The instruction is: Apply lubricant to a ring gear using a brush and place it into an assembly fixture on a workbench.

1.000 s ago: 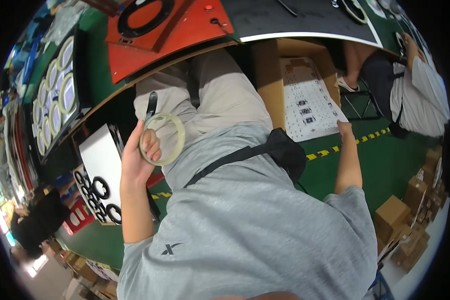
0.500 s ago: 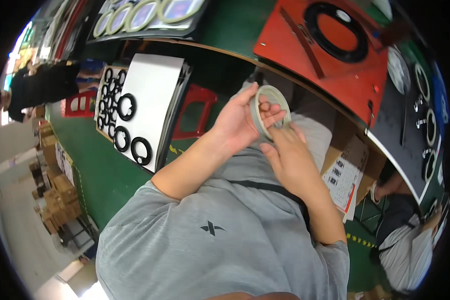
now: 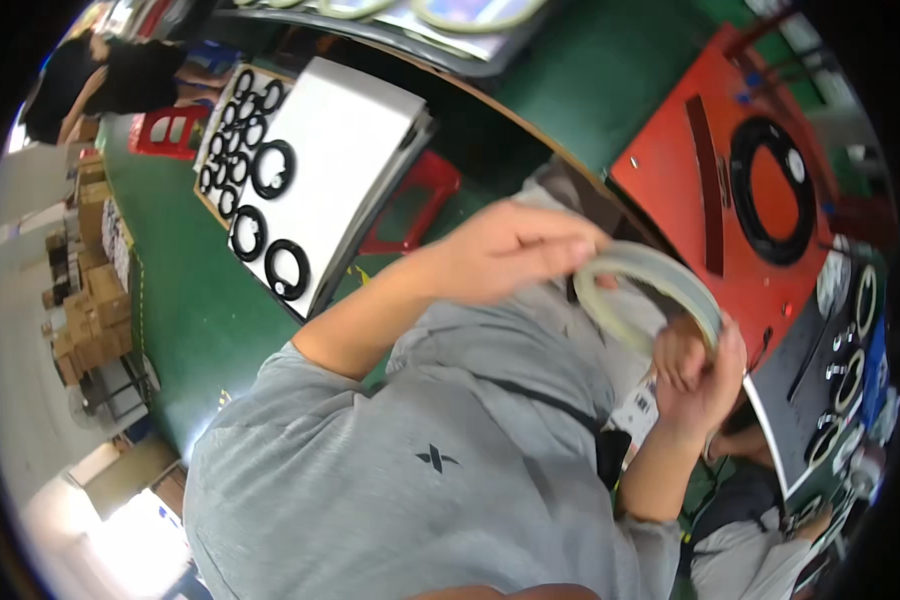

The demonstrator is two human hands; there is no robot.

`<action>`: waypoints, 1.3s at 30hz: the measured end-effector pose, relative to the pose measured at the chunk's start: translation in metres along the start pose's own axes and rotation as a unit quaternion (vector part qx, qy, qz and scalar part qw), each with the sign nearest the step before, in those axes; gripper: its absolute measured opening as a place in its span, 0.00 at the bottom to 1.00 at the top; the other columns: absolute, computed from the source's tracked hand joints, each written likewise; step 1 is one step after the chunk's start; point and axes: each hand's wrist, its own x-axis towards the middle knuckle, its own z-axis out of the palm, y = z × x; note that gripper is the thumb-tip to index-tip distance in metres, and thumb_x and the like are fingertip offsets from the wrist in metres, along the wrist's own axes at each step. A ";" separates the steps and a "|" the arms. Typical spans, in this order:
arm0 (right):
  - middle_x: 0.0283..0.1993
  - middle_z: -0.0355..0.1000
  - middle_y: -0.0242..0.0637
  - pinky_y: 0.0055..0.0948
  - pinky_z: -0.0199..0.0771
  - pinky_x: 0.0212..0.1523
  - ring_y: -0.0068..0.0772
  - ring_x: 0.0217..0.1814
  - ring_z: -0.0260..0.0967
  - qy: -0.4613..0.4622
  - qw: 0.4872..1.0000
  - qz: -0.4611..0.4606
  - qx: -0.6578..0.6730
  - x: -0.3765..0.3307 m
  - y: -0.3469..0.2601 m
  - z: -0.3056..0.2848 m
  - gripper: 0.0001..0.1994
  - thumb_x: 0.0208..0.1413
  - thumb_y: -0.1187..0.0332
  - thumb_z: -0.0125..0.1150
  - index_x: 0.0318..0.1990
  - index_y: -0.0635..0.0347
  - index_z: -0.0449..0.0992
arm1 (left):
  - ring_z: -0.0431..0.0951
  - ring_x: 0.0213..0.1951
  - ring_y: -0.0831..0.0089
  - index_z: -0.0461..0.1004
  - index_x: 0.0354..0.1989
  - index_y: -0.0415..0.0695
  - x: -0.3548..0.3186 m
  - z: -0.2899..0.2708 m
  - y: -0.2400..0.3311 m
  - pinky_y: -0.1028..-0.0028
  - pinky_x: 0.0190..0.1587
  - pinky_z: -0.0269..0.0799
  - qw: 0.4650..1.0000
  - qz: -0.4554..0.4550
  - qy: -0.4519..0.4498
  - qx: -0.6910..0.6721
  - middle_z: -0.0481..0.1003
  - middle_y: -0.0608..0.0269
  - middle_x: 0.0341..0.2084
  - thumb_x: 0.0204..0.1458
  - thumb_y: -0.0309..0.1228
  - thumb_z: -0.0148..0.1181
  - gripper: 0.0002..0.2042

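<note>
A pale, cream-coloured ring (image 3: 660, 262) is held up in front of my lap, tilted, between both hands. My left hand (image 3: 515, 250) grips its left side, thumb and fingers pinched on the rim. On the opposite side my right hand (image 3: 698, 372) has its fingers curled through the opening and its thumb on the outside. The ring and both hands are slightly blurred. Just beyond it lies a red board (image 3: 670, 150) that carries a black ring (image 3: 740, 190) and a dark straight bar (image 3: 705, 185).
To the left stands a white-topped stack (image 3: 340, 130) with several black rings (image 3: 287, 268); a red stool (image 3: 420, 200) is beside it. A dark tray (image 3: 470, 60) of cream rings sits at the far edge. People work at the upper left and lower right. Cartons (image 3: 90, 310) line the left.
The ring has moved right and turned, now stretched between both hands. My right hand has shifted from the ring's near side to its right side. The whole view has swung.
</note>
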 end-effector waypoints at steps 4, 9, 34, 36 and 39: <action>0.14 0.53 0.18 0.20 0.49 0.16 0.15 0.13 0.45 -0.067 0.983 -0.004 0.172 0.002 -0.004 -0.008 0.30 0.78 0.49 0.39 0.20 0.51 0.65 | 0.80 0.49 0.76 0.74 0.62 0.36 0.004 0.012 0.013 0.71 0.55 0.75 0.993 0.010 -0.036 -0.108 0.84 0.64 0.45 0.72 0.32 0.54 0.16; 0.13 0.56 0.27 0.19 0.53 0.16 0.19 0.12 0.48 -0.108 0.976 -0.061 0.179 -0.006 -0.009 -0.028 0.32 0.78 0.51 0.37 0.17 0.52 0.62 | 0.82 0.43 0.71 0.72 0.59 0.36 0.020 0.039 0.023 0.69 0.49 0.77 0.992 0.075 -0.042 -0.092 0.83 0.59 0.39 0.71 0.27 0.52 0.13; 0.15 0.53 0.21 0.20 0.47 0.16 0.13 0.15 0.47 0.052 0.979 -0.191 -0.051 -0.055 -0.059 -0.126 0.24 0.79 0.53 0.40 0.29 0.54 0.64 | 0.82 0.40 0.52 0.80 0.52 0.43 0.077 0.076 0.028 0.59 0.41 0.77 0.961 0.216 -0.135 0.105 0.82 0.53 0.40 0.60 0.34 0.68 0.15; 0.17 0.51 0.19 0.18 0.45 0.21 0.12 0.17 0.45 -0.060 0.986 -0.156 -0.013 -0.057 -0.063 -0.106 0.17 0.79 0.54 0.40 0.36 0.52 0.63 | 0.83 0.43 0.53 0.79 0.53 0.43 0.079 0.075 0.032 0.60 0.45 0.78 0.965 0.211 -0.124 0.095 0.82 0.54 0.42 0.59 0.33 0.69 0.15; 0.23 0.69 0.34 0.24 0.52 0.21 0.21 0.20 0.57 0.009 0.986 -0.166 -0.009 -0.058 -0.056 -0.102 0.20 0.64 0.55 0.63 0.32 0.67 0.74 | 0.84 0.48 0.57 0.80 0.56 0.40 0.077 0.081 0.038 0.63 0.50 0.79 0.971 0.174 -0.096 0.131 0.83 0.55 0.47 0.56 0.27 0.70 0.19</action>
